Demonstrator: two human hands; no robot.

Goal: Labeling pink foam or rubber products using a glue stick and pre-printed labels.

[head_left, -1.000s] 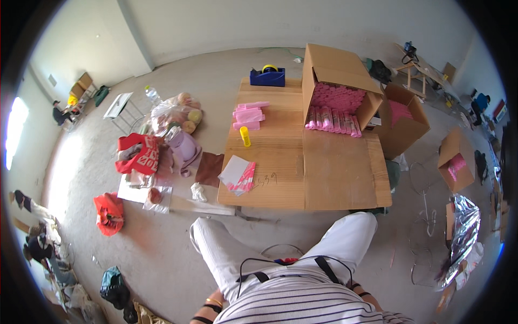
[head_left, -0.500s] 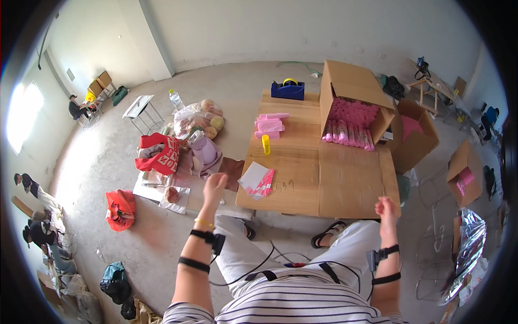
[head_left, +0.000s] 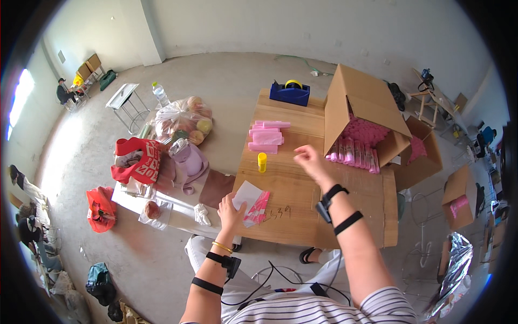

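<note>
My left hand [head_left: 231,214] is at the near left edge of the wooden-topped table [head_left: 294,189], thumb and fingers apart. It touches the left edge of a white paper sheet [head_left: 247,195], which overlaps pink-and-white patterned sheets [head_left: 258,209]. Over the middle of the table reaches my right hand [head_left: 312,163], empty, its fingers apart and loosely bent. A yellow capped tube like a glue stick [head_left: 262,162] stands upright to its left. Behind the tube lie several pink plastic rolls [head_left: 266,137]. To the right, a tipped cardboard box [head_left: 362,102] holds many pink rolls, with wrapped ones [head_left: 353,154] at its mouth.
A blue tape dispenser [head_left: 290,93] stands at the table's far edge. On the lower surface at left are a red bag [head_left: 137,161], a lilac bag [head_left: 188,159] and a clear bag of produce [head_left: 186,119]. More open cartons [head_left: 421,162] stand at right. Cables hang by my legs.
Both hands have moved from beside my body to the table. The left has come to the papers; the right has swung inward over the tabletop. My view has shifted.
</note>
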